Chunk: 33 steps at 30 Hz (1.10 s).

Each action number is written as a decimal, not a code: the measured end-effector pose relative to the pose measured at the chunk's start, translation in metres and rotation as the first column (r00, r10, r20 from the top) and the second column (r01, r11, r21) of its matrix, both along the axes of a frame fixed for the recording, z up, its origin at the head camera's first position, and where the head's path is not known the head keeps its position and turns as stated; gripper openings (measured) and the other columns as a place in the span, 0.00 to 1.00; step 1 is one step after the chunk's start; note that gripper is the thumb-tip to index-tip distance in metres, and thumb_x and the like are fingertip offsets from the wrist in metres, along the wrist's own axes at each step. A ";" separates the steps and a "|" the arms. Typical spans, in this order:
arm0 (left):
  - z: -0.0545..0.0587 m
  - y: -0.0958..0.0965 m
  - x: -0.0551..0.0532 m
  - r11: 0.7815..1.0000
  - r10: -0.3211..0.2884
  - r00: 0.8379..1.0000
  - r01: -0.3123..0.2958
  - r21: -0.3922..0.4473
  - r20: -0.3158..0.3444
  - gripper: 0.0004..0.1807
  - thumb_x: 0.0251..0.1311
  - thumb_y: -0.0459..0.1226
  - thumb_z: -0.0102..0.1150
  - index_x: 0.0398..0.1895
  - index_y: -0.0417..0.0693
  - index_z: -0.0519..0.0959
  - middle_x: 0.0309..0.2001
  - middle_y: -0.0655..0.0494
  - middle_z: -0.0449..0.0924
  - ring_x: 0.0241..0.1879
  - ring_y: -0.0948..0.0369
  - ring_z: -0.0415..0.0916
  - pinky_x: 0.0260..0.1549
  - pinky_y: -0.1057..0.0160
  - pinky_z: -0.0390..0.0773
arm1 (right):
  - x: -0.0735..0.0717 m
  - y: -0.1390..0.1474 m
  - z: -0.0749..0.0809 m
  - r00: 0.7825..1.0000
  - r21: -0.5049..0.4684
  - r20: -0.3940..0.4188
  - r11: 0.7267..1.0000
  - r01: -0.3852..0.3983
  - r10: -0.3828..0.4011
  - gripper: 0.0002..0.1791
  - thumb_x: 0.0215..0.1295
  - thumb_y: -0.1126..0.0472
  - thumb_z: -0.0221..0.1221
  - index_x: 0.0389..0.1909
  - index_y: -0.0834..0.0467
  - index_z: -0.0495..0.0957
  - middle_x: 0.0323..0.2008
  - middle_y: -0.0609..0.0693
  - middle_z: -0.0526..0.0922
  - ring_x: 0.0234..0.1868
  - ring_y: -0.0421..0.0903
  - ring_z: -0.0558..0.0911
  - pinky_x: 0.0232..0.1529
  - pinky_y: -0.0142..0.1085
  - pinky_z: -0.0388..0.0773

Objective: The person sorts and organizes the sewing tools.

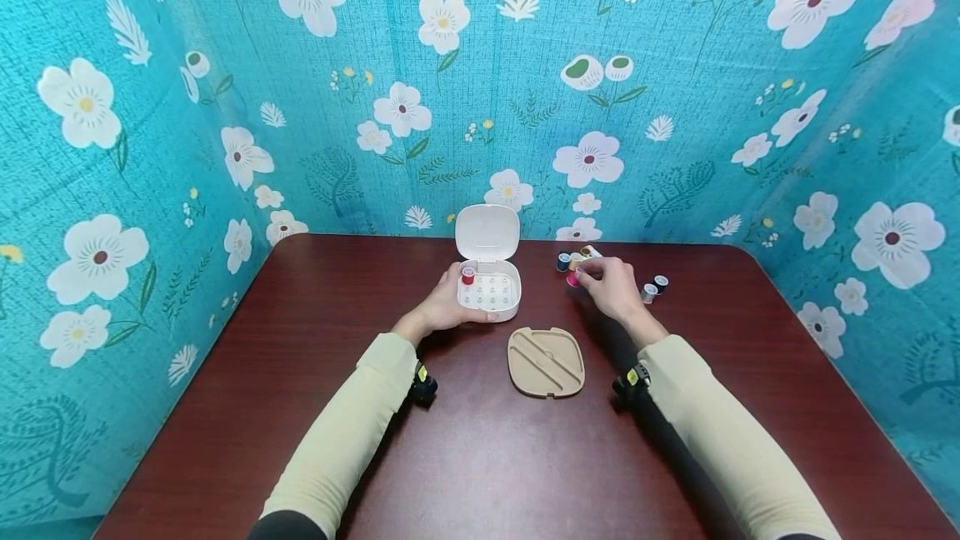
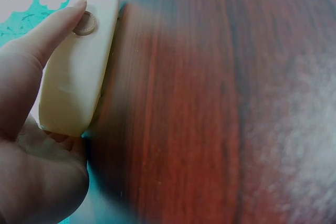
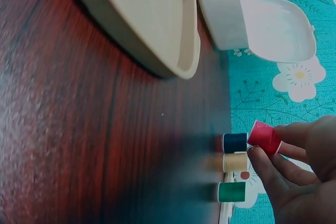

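Note:
My left hand grips the side of an open white sewing box; in the left wrist view its thumb lies by the round clasp button. A red thread spool stands on a peg at the box's back left, among rows of small pegs. My right hand pinches a pink-red thread spool between thumb and fingertips. Close to that spool stand a navy spool, a tan spool and a green spool.
A beige divided tray lies on the dark wooden table in front of the box. Right of my right hand stand a pale spool and a dark spool. The box's raised lid is near the floral curtain.

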State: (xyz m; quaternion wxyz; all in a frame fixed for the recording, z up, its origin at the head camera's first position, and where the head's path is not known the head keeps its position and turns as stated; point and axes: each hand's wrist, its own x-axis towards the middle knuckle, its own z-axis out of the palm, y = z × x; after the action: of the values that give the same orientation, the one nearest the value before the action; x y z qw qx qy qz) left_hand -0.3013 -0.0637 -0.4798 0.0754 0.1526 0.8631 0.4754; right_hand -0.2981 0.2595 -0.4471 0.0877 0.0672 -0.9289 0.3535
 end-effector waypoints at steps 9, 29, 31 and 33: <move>-0.001 0.000 0.001 1.000 0.009 1.000 -0.009 0.002 0.012 0.64 0.39 0.47 0.86 0.77 0.43 0.54 0.65 0.41 0.65 0.63 0.49 0.65 0.66 0.50 0.65 | -0.003 -0.006 0.001 0.999 -0.003 -0.028 1.000 -0.023 0.023 0.15 0.71 0.63 0.63 0.54 0.67 0.84 0.49 0.65 0.86 0.52 0.62 0.81 0.62 0.59 0.69; 0.000 0.000 0.001 1.000 0.015 1.000 -0.015 -0.003 0.009 0.64 0.39 0.47 0.86 0.77 0.43 0.53 0.66 0.41 0.64 0.63 0.50 0.65 0.67 0.50 0.64 | -0.004 -0.021 0.000 0.997 -0.002 -0.056 0.999 -0.053 0.053 0.14 0.72 0.62 0.63 0.51 0.67 0.85 0.47 0.63 0.86 0.48 0.60 0.84 0.52 0.54 0.80; 0.000 0.000 0.001 1.000 0.015 1.000 -0.015 -0.003 0.004 0.64 0.39 0.47 0.85 0.77 0.43 0.53 0.66 0.41 0.64 0.63 0.50 0.65 0.67 0.50 0.64 | -0.005 -0.022 0.000 0.997 -0.006 -0.061 0.999 -0.054 0.054 0.14 0.71 0.62 0.64 0.51 0.67 0.85 0.48 0.64 0.86 0.48 0.60 0.84 0.52 0.54 0.80; -0.001 0.000 0.000 1.000 0.014 1.000 -0.014 -0.001 -0.001 0.64 0.39 0.47 0.85 0.77 0.42 0.54 0.66 0.41 0.64 0.63 0.49 0.65 0.67 0.49 0.64 | -0.005 -0.023 0.000 0.996 -0.006 -0.065 0.998 -0.058 0.057 0.14 0.71 0.63 0.63 0.52 0.67 0.85 0.50 0.64 0.86 0.50 0.61 0.84 0.53 0.55 0.79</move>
State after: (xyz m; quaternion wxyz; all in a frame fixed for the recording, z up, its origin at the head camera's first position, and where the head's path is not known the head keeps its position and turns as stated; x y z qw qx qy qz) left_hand -0.3010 -0.0635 -0.4806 0.0717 0.1466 0.8645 0.4754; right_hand -0.3033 0.2363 -0.4472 0.1081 0.1050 -0.9218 0.3572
